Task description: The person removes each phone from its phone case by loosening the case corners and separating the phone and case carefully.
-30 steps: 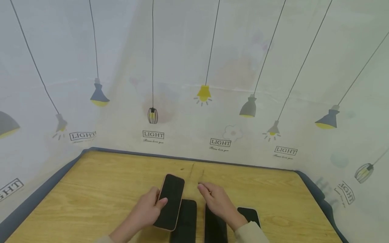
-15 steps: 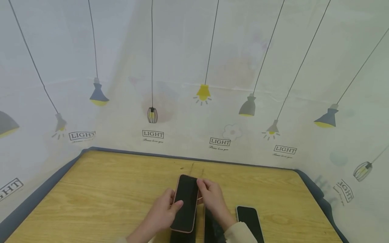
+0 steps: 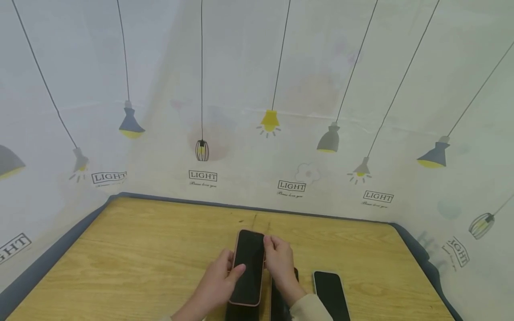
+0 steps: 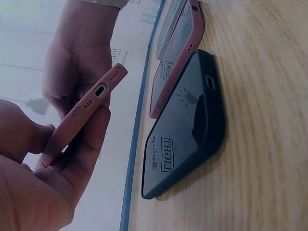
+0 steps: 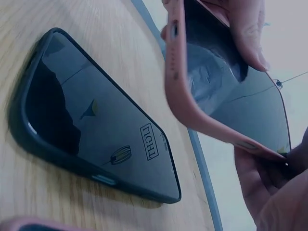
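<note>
A phone in a pink case [image 3: 246, 269] is held above the table, its dark screen facing up. Around its left side my left hand [image 3: 214, 278] grips it, the thumb lying over the screen edge. My right hand [image 3: 279, 263] pinches the upper right edge between thumb and fingers. The left wrist view shows the pink case's bottom end [image 4: 89, 103] with its charging port. Below the held phone lies a phone in a dark case [image 4: 185, 125], partly hidden in the head view. Beside that one, another pink-cased phone [image 4: 175, 62] is half covered by my right hand in the head view.
To the right of my right sleeve [image 3: 311, 307] lies a phone in a pale case [image 3: 331, 294]. The wooden table [image 3: 120, 258] ends at a blue-grey edge [image 3: 180, 203]. Behind it hangs a pale sheet [image 3: 241, 67] printed with lamps.
My left hand has brought the pink-cased phone rightward. My right hand, apart from it a second ago, now pinches its upper right edge. Over the last half second both hands barely shift.
</note>
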Tool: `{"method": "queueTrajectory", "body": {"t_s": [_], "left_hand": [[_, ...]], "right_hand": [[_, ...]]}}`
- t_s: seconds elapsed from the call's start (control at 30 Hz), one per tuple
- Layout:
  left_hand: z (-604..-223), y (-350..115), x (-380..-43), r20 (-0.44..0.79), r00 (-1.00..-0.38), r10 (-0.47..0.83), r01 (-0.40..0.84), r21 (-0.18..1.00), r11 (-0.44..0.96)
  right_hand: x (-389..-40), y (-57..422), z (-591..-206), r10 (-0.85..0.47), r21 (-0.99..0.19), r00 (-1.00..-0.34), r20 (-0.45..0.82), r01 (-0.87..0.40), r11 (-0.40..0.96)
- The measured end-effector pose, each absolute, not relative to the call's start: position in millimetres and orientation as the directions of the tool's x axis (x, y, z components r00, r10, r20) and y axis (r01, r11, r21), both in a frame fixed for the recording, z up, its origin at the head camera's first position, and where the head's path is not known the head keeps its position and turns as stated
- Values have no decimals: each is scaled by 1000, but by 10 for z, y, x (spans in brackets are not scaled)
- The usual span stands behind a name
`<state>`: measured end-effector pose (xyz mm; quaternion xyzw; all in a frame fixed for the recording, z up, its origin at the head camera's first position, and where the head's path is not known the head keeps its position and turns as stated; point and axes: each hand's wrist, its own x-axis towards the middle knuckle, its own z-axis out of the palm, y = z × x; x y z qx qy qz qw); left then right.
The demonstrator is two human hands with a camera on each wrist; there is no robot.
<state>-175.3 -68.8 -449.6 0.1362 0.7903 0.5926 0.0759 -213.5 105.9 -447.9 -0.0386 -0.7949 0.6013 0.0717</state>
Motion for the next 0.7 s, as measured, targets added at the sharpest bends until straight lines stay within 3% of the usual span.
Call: {"method": "queueTrajectory", "body": {"t_s": [0.27, 0.5, 0.7], "left_hand": [[-4487, -675, -1742, 34, -961, 275, 104, 964, 245], [-4498, -703, -1777, -28, -967, 255, 29, 975, 219], [-4489, -727, -1776, -4, -966, 258, 57, 972, 229]], "right_hand": [[-2150, 973, -4482, 244, -930, -956, 163, -66, 363], [-2122, 964, -4448, 225, -983, -973, 56, -15, 180], [-2126, 972, -4441, 184, -997, -982, -34, 46, 63]]}}
